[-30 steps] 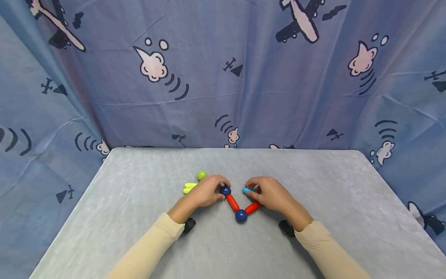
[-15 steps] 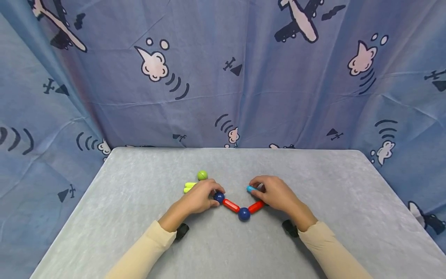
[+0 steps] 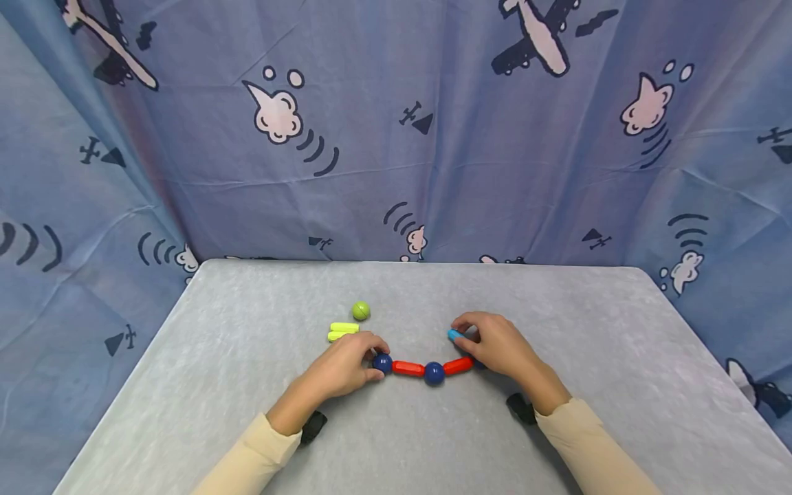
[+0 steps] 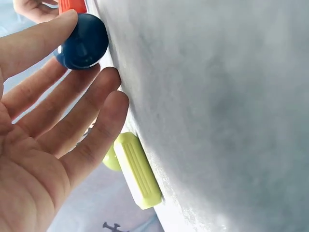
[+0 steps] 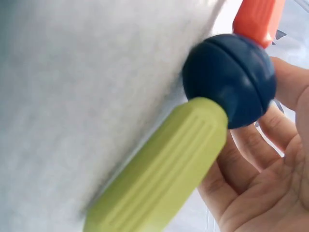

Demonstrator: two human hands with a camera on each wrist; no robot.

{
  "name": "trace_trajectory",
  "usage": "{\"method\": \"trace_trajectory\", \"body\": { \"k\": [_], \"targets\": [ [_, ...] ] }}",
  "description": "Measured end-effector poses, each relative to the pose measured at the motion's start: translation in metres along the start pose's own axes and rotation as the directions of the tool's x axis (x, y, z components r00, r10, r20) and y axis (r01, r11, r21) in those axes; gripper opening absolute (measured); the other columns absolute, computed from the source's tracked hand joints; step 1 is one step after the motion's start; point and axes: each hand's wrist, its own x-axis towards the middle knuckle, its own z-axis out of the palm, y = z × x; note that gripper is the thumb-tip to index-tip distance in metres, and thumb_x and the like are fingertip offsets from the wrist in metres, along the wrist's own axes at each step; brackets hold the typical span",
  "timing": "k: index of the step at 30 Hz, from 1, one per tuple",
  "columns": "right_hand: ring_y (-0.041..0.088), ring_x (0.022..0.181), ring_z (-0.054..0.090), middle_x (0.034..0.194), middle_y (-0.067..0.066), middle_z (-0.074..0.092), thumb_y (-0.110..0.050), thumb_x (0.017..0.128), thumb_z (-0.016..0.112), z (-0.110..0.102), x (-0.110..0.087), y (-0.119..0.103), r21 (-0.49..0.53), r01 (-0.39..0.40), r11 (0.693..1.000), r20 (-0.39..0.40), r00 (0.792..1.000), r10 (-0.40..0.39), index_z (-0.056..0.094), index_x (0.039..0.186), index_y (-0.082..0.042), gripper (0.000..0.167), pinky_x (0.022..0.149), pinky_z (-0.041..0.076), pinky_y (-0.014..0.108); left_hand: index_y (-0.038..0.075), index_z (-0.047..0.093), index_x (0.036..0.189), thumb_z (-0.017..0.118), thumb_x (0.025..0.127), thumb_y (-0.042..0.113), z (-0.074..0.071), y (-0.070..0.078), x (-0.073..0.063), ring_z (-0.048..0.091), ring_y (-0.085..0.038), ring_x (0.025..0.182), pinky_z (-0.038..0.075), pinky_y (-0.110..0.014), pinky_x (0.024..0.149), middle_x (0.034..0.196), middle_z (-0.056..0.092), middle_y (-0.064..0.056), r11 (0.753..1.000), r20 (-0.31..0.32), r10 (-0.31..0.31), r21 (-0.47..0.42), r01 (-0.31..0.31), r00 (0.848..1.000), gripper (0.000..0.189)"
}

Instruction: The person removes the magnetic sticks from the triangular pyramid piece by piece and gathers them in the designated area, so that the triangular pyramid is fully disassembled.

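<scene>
A toy chain of dark blue balls and red sticks lies on the table. My left hand point(image 3: 343, 364) pinches the left blue ball point(image 3: 383, 363) between thumb and fingers. From it a red stick point(image 3: 408, 368) runs to the middle blue ball point(image 3: 434, 373), then another red stick point(image 3: 458, 365). My right hand point(image 3: 498, 344) pinches a light blue stick point(image 3: 455, 335), most of which is hidden. Beside that hand, in the right wrist view, a third blue ball point(image 5: 229, 79) joins the red stick to a yellow-green stick point(image 5: 159, 169).
Two yellow-green sticks point(image 3: 344, 328) lie side by side just beyond my left hand. Past them sits a lime green ball point(image 3: 361, 311). The grey table point(image 3: 557, 295) ends at a blue patterned curtain point(image 3: 371, 172).
My left hand has drawn the left blue ball leftward and nearer, widening the chain from a V to a shallow bend. My right hand has shifted slightly right with the light blue stick.
</scene>
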Motion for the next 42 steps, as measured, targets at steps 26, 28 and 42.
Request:
{"method": "trace_trajectory", "body": {
  "k": [26,28,42],
  "targets": [
    [0.023,0.099,0.067,0.111,0.002,0.072,-0.018,0.088,0.076,-0.005,-0.027,-0.041,0.031,0.135,0.990,-0.109,0.985,-0.131,0.073,0.112,-0.013,0.025,0.087,0.054,0.045,0.012,0.071,0.112,0.081,0.083,0.016,-0.001,0.006,-0.019,0.066,-0.015,0.094,0.054,-0.034,0.081,0.107,0.072,-0.001,0.999,-0.068,-0.030,0.037,0.033,0.997,0.031],
    [0.022,0.098,0.067,0.109,0.000,0.072,-0.019,0.087,0.077,0.000,-0.030,-0.053,0.036,0.168,0.985,-0.100,0.981,-0.163,0.073,0.111,-0.014,0.025,0.086,0.054,0.043,0.011,0.072,0.111,0.081,0.083,0.015,0.000,0.007,-0.018,0.065,-0.015,0.092,0.054,-0.034,0.080,0.105,0.072,-0.001,0.999,-0.081,-0.024,0.039,0.027,0.996,0.030],
    [0.007,0.081,0.061,0.095,-0.008,0.071,-0.023,0.087,0.078,0.040,-0.025,-0.085,0.008,0.201,0.980,-0.024,0.979,-0.200,0.075,0.102,-0.020,0.016,0.072,0.051,0.028,0.010,0.073,0.108,0.082,0.082,0.017,0.007,0.008,-0.019,0.066,-0.015,0.088,0.053,-0.032,0.076,0.103,0.073,-0.002,0.998,-0.104,0.002,0.060,0.004,0.995,0.029]
  ]
}}
